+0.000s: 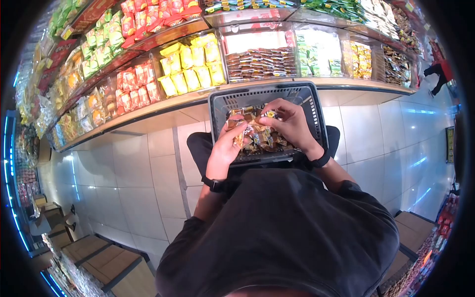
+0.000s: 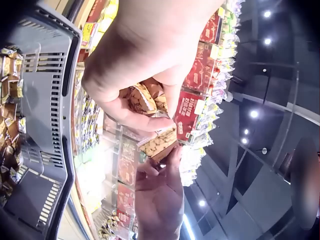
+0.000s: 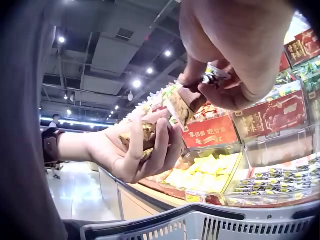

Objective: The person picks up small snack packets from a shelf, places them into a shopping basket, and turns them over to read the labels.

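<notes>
Both hands are raised over a grey shopping basket [image 1: 316,106] heaped with small brown-and-gold snack packets [image 1: 269,141]. My left hand [image 1: 228,144] curls its fingers round a few such packets [image 3: 137,138], partly hidden in the palm. My right hand [image 1: 292,123] holds a packet with black-and-white print [image 3: 216,76] between thumb and fingers. Between the two hands' fingertips is another brown snack packet [image 2: 159,144], with nut-like pictures on its wrapper. In the left wrist view the right hand [image 2: 160,205] comes up from below, its fingertips right at this packet's lower end.
The basket's far side is close to a shelf front [image 1: 346,85]. Bins there hold yellow bags [image 1: 193,64], red bags [image 1: 136,86] and brown packets [image 1: 260,63]. Pale floor tiles [image 1: 131,158] lie on either side. Another person [image 1: 438,72] is at the far right.
</notes>
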`<state>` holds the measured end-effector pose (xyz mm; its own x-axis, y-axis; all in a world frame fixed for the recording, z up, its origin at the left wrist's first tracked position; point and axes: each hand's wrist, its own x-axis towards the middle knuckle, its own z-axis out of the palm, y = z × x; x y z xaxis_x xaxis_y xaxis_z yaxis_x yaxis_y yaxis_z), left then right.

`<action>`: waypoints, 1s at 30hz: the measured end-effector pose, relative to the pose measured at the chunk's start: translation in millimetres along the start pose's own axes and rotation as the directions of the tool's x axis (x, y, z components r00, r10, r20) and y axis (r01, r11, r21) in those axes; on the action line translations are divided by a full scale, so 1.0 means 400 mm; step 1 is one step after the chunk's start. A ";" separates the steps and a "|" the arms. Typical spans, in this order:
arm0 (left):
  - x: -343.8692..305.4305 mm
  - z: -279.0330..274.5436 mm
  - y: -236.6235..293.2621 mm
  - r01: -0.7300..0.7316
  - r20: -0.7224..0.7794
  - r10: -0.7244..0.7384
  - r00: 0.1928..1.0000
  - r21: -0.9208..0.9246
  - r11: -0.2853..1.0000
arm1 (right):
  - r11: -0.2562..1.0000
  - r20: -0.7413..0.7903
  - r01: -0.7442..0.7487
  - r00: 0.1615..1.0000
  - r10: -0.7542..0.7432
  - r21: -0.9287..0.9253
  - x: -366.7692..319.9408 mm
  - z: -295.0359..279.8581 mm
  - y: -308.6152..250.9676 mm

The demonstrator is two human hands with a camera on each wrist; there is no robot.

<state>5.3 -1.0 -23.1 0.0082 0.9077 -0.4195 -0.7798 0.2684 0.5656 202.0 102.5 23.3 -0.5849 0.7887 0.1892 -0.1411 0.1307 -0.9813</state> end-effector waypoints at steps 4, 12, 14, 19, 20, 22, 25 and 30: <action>0.007 -0.038 0.007 -0.057 -0.110 0.057 0.992 0.009 0.998 | 0.963 -0.035 -0.263 0.964 0.265 0.053 0.054 -0.043 0.021; -0.015 -0.071 0.020 -0.113 -0.160 0.118 0.980 0.037 0.993 | 0.648 0.010 0.184 0.965 -0.264 -0.739 0.467 -0.096 0.126; -0.018 -0.064 0.018 -0.114 -0.189 0.116 0.975 0.024 0.993 | 0.515 0.189 0.343 0.926 -0.327 -0.786 0.600 -0.096 0.233; -0.024 -0.067 0.021 -0.144 -0.198 0.138 0.970 -0.015 0.989 | 0.134 0.416 0.441 0.891 -0.182 -0.887 0.728 -0.040 0.353; -0.027 -0.070 0.029 -0.145 -0.210 0.140 0.968 -0.011 0.989 | 0.132 0.421 0.447 0.888 -0.188 -0.885 0.744 -0.034 0.371; -0.030 -0.081 0.041 -0.144 -0.227 0.138 0.964 -0.009 0.990 | 0.018 0.446 0.447 0.894 -0.041 -0.895 0.760 -0.031 0.411; -0.038 -0.096 0.050 -0.153 -0.241 0.141 0.960 -0.031 0.988 | 0.208 0.380 0.365 0.924 0.037 -0.907 0.757 -0.041 0.449; -0.028 -0.110 0.045 -0.154 -0.252 0.141 0.957 -0.035 0.987 | 0.277 0.395 0.348 0.908 0.135 -0.895 0.767 -0.051 0.487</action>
<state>-36.4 -20.3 -39.4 -0.2600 0.8253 -0.5013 -0.7933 0.1134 0.5982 11.4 382.2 -110.5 -0.8663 0.4967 0.0527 0.4723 0.8489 -0.2374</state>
